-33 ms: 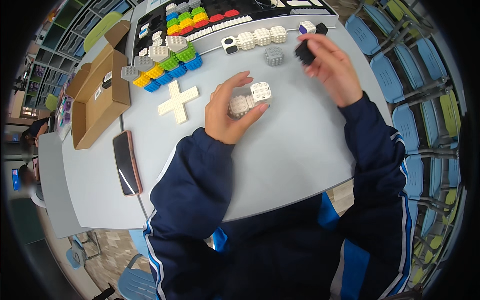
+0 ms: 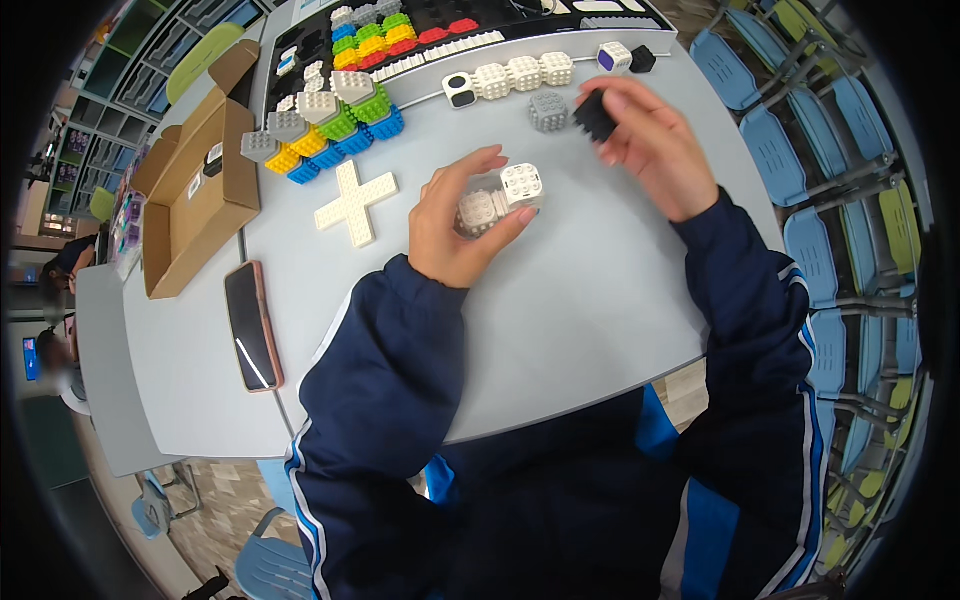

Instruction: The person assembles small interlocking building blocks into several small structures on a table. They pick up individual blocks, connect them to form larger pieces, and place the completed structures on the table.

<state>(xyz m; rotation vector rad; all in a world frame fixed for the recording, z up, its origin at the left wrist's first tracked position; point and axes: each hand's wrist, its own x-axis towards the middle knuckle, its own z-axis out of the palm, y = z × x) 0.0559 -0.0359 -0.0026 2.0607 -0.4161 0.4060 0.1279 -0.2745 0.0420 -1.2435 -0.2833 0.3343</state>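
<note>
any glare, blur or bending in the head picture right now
Head view: a bright streak of glare on the phone; the right hand looks slightly blurred; the chairs curve along the right rim; corners fall to black.

"What sort of room is this?"

"A classroom or activity room, I'd say. Blue and green chairs point(image 2: 808, 250) line the whole right side."

"Couldn't it be an office?"

"Less likely: coloured building blocks point(image 2: 338, 126) sit on the grey table point(image 2: 570, 330), and open shelving point(image 2: 97, 145) with compartments stands at upper left."
</note>
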